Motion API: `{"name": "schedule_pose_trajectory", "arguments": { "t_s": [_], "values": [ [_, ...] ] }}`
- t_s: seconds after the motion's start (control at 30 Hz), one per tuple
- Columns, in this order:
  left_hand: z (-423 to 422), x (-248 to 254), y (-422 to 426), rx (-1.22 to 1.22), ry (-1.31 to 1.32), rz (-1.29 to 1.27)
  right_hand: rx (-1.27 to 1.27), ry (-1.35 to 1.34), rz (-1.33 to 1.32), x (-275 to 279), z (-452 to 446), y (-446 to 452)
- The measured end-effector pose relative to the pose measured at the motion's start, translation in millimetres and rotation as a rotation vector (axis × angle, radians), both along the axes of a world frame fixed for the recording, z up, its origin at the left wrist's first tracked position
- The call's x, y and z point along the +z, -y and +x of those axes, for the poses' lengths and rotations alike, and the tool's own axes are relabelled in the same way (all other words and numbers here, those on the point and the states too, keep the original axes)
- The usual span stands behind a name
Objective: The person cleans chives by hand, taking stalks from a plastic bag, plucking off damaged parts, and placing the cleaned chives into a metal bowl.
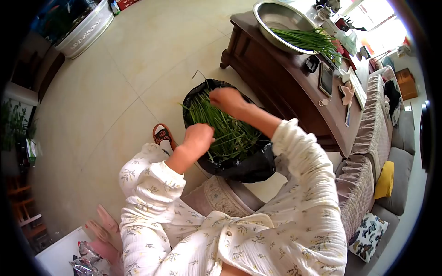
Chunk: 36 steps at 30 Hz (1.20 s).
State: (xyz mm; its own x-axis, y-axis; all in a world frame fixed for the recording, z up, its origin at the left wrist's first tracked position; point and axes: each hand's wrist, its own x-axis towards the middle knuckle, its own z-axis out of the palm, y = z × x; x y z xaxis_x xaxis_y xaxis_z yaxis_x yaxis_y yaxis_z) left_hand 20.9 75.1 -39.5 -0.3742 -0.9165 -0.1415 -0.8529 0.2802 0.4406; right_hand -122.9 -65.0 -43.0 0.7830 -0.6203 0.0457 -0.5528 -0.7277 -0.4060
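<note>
A black plastic bag (248,171) stands open on the floor between my knees, full of long green chives (230,133). My left hand (199,137) is over the near left part of the heap, its fingers curled; what they hold is hidden. Farther back, my right hand (225,100) is above the heap with its fingertips pinched together. One thin strand (199,73) sticks up past the bag's far rim, close to the right fingertips; whether they grip it is unclear.
On the brown wooden table (294,76) at right, a steel basin (264,25) holds more chives (304,39). A phone-like dark tablet (326,79) and small items lie beside it. A sofa (363,152) runs along the right. A slippered foot (163,135) is left of the bag.
</note>
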Motion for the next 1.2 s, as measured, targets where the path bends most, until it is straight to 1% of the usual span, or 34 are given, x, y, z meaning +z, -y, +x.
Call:
{"name": "schedule_pose_trajectory", "arguments": {
  "t_s": [0.07, 0.1, 0.13, 0.2, 0.27, 0.3, 0.37, 0.4, 0.43, 0.53, 0.57, 0.67, 0.7, 0.8, 0.83, 0.87, 0.93, 0.97, 1.07, 1.1, 1.2],
  "values": [
    [12.7, 3.9, 4.5, 0.061, 0.056, 0.032, -0.133, 0.010, 0.079, -29.7, 17.8, -12.0],
    [19.2, 5.7, 4.8, 0.092, 0.045, -0.032, -0.164, 0.054, 0.064, -35.6, 24.7, -14.5],
    [24.7, 7.7, 5.5, 0.121, 0.034, -0.096, -0.229, 0.038, 0.030, -41.6, 31.3, -15.0],
    [34.8, 13.8, 10.2, 0.161, 0.057, -0.032, -0.364, 0.003, -0.039, -49.7, 42.5, -15.1],
    [40.2, 17.0, 13.5, 0.197, 0.053, -0.002, -0.412, -0.042, -0.048, -64.8, 46.6, -10.5],
    [42.1, 17.6, 14.4, 0.214, 0.040, -0.005, -0.433, -0.062, -0.054, -63.3, 51.0, -10.1],
    [47.7, 19.4, 17.1, 0.251, 0.021, -0.015, -0.433, 0.026, -0.014, -59.0, 45.8, -8.6],
    [49.5, 21.2, 19.0, 0.270, 0.013, -0.022, -0.434, 0.067, 0.008, -52.6, 39.7, -9.2],
    [50.5, 22.6, 20.9, 0.285, 0.002, -0.030, -0.403, 0.104, -0.030, -42.4, 34.0, -10.2],
    [52.3, 30.4, 23.8, 0.355, -0.097, -0.089, -0.376, 0.170, 0.059, -7.1, 8.8, -13.6],
    [52.8, 31.0, 23.8, 0.354, -0.134, -0.120, -0.340, 0.299, 0.102, 1.1, -1.7, -13.8],
    [51.4, 31.0, 26.0, 0.361, -0.196, -0.143, -0.326, 0.591, 0.344, 40.4, -28.5, -18.2],
    [50.7, 33.7, 26.2, 0.349, -0.193, -0.154, -0.305, 0.668, 0.353, 59.2, -36.7, -20.9],
    [45.5, 26.3, 32.1, 0.377, -0.312, -0.214, -0.303, 0.857, 0.405, 121.0, -58.8, -35.7],
    [42.5, 30.8, 33.9, 0.376, -0.332, -0.170, -0.320, 0.922, 0.402, 140.3, -63.4, -43.3],
    [39.0, 31.6, 36.5, 0.375, -0.415, -0.158, -0.338, 0.987, 0.399, 158.5, -68.5, -51.1],
    [31.5, 32.0, 41.2, 0.377, -0.575, -0.127, -0.351, 1.034, 0.395, 179.5, -84.7, -58.0],
    [26.7, 32.0, 43.5, 0.355, -0.710, -0.032, -0.357, 1.053, 0.394, 186.3, -90.6, -60.7],
    [15.9, 32.1, 51.3, 0.298, -1.097, 0.272, -0.352, 1.225, 0.577, 182.1, -108.8, -58.5],
    [15.0, 41.2, 53.9, 0.245, -1.028, 0.434, -0.347, 1.261, 0.657, 173.7, -113.4, -55.4],
    [-1.0, 57.0, 51.4, 0.191, -1.275, 0.739, -0.332, 1.264, 0.833, 141.6, -120.7, -45.4]
  ]
}}
